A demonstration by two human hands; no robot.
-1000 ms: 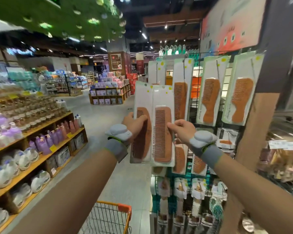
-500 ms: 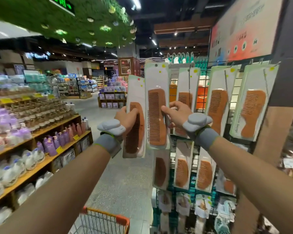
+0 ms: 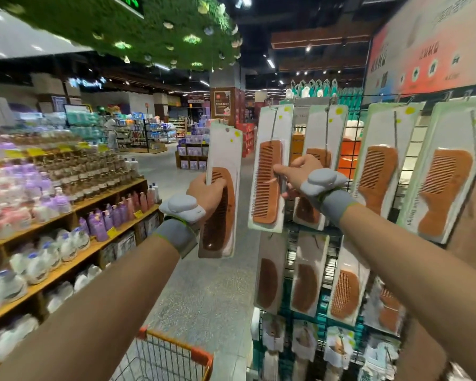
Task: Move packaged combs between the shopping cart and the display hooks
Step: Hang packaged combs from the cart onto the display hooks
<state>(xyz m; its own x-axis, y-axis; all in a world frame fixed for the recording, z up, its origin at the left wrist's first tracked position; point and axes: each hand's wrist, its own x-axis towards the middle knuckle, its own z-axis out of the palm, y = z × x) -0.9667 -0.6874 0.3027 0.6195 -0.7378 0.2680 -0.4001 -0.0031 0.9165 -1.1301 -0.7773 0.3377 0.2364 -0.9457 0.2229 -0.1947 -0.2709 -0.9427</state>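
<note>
My left hand (image 3: 207, 192) grips a packaged wooden comb (image 3: 221, 199) upright, out in the aisle to the left of the rack. My right hand (image 3: 297, 173) pinches the right edge of a second packaged comb (image 3: 268, 171), a straight brown one on a white card. That card's top sits up at a display hook (image 3: 276, 110) on the wire rack. More packaged combs (image 3: 379, 174) hang in rows to the right and below. The orange shopping cart (image 3: 173, 358) stands beneath my left arm.
The wire display rack (image 3: 352, 144) fills the right side, with smaller packaged items on its lower rows. Wooden shelves of bottles (image 3: 66, 204) line the left. Grey aisle floor (image 3: 204, 292) runs between them toward distant store displays.
My right hand has lifted the straight comb's package up and right to the top hook. My left hand has drawn its comb away to the left, so the two packages no longer overlap.
</note>
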